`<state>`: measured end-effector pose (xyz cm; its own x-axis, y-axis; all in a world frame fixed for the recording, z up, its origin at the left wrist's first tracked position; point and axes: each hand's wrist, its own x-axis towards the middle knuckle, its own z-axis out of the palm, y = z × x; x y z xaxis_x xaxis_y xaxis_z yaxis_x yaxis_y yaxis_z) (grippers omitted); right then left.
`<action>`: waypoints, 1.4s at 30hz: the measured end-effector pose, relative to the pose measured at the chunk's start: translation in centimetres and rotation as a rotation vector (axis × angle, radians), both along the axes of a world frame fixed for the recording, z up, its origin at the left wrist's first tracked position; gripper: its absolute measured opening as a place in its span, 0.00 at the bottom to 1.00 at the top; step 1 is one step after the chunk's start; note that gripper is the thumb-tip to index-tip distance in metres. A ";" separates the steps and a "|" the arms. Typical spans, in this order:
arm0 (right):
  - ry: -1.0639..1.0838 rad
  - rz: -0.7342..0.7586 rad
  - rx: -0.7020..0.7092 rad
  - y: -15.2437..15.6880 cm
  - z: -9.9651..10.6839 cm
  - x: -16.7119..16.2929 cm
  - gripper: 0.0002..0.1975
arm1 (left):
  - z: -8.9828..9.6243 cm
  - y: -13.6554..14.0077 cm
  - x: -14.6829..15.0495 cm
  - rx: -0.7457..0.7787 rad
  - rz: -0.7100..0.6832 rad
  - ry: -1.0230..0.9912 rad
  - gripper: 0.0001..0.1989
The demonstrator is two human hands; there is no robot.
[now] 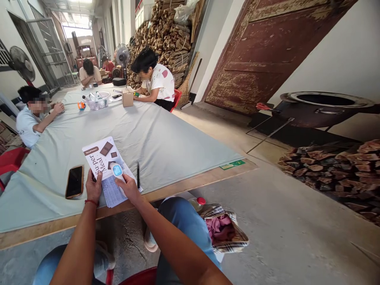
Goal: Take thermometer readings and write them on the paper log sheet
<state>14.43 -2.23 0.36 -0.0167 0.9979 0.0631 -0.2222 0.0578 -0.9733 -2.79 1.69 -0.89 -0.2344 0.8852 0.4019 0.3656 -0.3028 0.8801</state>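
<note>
My left hand point(94, 185) grips the lower left edge of a white packet point(94, 153) printed "Su-per Meal" with brown squares. In my right hand point(129, 187) is a small white handheld device with a lit blue screen point(117, 170), held over the packet's lower right; its exact kind is unclear. Sheets of paper covered in handwriting point(113, 193) lie under the packet and hands at the table edge. A black pen point(138, 175) rests just right of the papers. To the left of my left hand lies a phone point(75, 182) with a dark screen.
A grey-green cloth point(166, 138) covers the long table. Farther along are a cardboard box point(128, 97), a clear basket of bottles point(97, 100) and an orange tape roll point(81, 105). Several people sit around it. An open checked bag point(225, 229) stands on the floor by my knee.
</note>
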 end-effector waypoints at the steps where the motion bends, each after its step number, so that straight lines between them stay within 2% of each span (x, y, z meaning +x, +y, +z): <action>1: 0.027 -0.011 0.011 -0.3 0.4 0.4 0.18 | 0.0 0.0 0.0 0.008 0.002 -0.003 0.27; 4: 0.049 -0.125 0.026 -1.2 1.7 2.5 0.19 | 0.3 0.0 0.1 0.018 0.006 0.000 0.27; 8: -0.064 -0.321 0.024 -2.4 3.4 6.7 0.19 | 0.7 -0.1 0.3 0.015 0.004 -0.007 0.28; 11: -0.123 -0.402 0.063 -2.8 4.1 9.1 0.20 | 0.7 -0.1 0.2 0.015 0.002 -0.016 0.28; 15: -0.164 -0.429 0.087 -3.0 3.8 10.6 0.22 | 0.5 0.0 -0.1 -0.006 0.018 -0.002 0.29; 19: -0.245 -0.418 0.089 -2.7 2.4 11.1 0.24 | 0.5 0.1 -0.1 -0.009 0.030 0.006 0.29; 22: -0.473 -0.441 0.052 -1.6 1.3 12.1 0.24 | 0.8 -0.1 0.1 0.008 0.018 0.004 0.28; 28: -1.294 -0.423 -0.073 1.0 -0.1 15.4 0.18 | 1.3 -0.6 0.5 -0.002 0.002 -0.003 0.27; 31: -1.477 -0.408 -0.116 1.6 -0.5 16.3 0.18 | 1.1 -0.7 0.7 0.005 -0.002 -0.035 0.28; 34: -1.527 -0.470 0.020 1.6 -0.7 15.7 0.22 | 0.8 -0.8 1.0 0.007 -0.008 -0.073 0.29; 36: -1.517 -0.430 0.180 1.7 -0.6 14.5 0.21 | 0.6 -0.9 1.2 0.004 -0.015 -0.094 0.29; 38: -1.511 -0.284 0.308 2.0 -0.7 12.8 0.20 | 0.4 -1.0 1.3 -0.004 -0.024 -0.104 0.30; 42: -1.561 -0.013 0.383 3.2 -1.0 10.4 0.23 | 0.1 -1.1 1.3 -0.029 -0.036 -0.120 0.31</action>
<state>24.88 0.93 -0.65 -0.2929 0.9287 0.2272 0.9282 0.3333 -0.1656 -1.48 0.57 -0.78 -0.2468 0.9047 0.3473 0.2469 -0.2879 0.9253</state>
